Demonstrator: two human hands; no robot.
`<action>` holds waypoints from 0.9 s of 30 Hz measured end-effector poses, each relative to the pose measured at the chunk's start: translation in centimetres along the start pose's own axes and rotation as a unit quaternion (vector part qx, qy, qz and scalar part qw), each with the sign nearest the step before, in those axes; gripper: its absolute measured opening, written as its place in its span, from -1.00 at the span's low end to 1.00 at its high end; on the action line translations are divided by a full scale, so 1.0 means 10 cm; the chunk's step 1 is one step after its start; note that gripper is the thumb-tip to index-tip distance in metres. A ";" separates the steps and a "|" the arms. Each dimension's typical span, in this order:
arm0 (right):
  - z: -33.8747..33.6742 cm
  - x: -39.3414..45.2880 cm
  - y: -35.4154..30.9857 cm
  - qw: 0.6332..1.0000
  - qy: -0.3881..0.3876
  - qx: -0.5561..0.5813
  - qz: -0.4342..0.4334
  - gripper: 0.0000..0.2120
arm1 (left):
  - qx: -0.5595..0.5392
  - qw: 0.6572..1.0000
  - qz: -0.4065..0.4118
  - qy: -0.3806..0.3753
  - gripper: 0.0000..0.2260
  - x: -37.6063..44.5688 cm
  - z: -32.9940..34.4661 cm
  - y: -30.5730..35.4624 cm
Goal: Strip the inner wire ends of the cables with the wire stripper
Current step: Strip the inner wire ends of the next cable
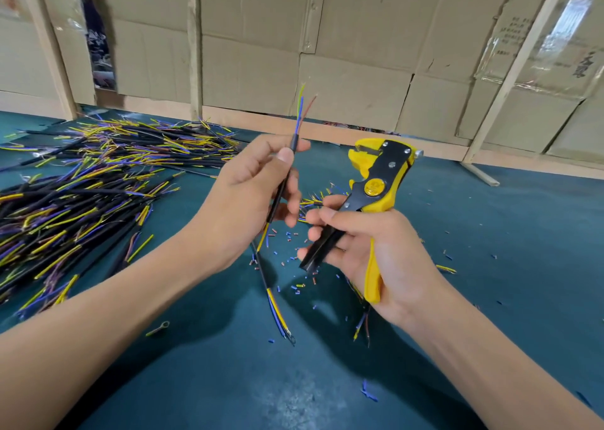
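Black three-core cable (283,181), pinched upright in left hand (251,191), apart from yellow wire stripper (376,181) gripped by right hand (362,249): splayed inner wires (302,109) risk misfeeding, nicked strands.

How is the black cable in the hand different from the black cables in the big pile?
The black cable stands nearly upright, pinched in the left hand; the piled black cables lie flat on the teal table. One is single, the others many. All show yellow and blue inner wires.
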State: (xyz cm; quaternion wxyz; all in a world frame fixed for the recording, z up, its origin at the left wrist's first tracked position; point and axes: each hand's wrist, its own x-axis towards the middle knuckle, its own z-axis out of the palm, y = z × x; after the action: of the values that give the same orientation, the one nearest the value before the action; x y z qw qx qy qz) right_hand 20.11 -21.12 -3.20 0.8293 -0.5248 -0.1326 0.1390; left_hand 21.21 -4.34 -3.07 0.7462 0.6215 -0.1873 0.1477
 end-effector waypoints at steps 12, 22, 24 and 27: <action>-0.03 0.01 -0.06 0.990 0.044 -0.024 -0.134 -0.94 | 0.020 0.987 -0.079 -0.138 -0.78 -0.12 0.07 0.05; -0.04 0.02 -0.01 0.978 0.078 -0.120 -0.150 -0.93 | 0.376 0.908 0.150 -0.104 -0.88 -0.16 0.03 0.04; -0.04 0.02 0.00 0.980 0.077 -0.109 -0.150 -0.90 | 0.386 0.899 0.193 -0.076 -0.91 -0.15 0.04 0.05; -0.04 0.03 -0.01 0.981 0.082 -0.095 -0.151 -0.88 | 0.382 0.894 0.225 -0.063 -0.88 -0.15 0.05 0.06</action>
State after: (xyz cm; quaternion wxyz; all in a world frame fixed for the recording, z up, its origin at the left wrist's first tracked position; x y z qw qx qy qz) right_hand 20.54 -21.37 -3.29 0.7952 -0.5846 -0.1544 -0.0444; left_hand 19.56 -4.72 -3.17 0.3845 0.8081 -0.2981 0.3320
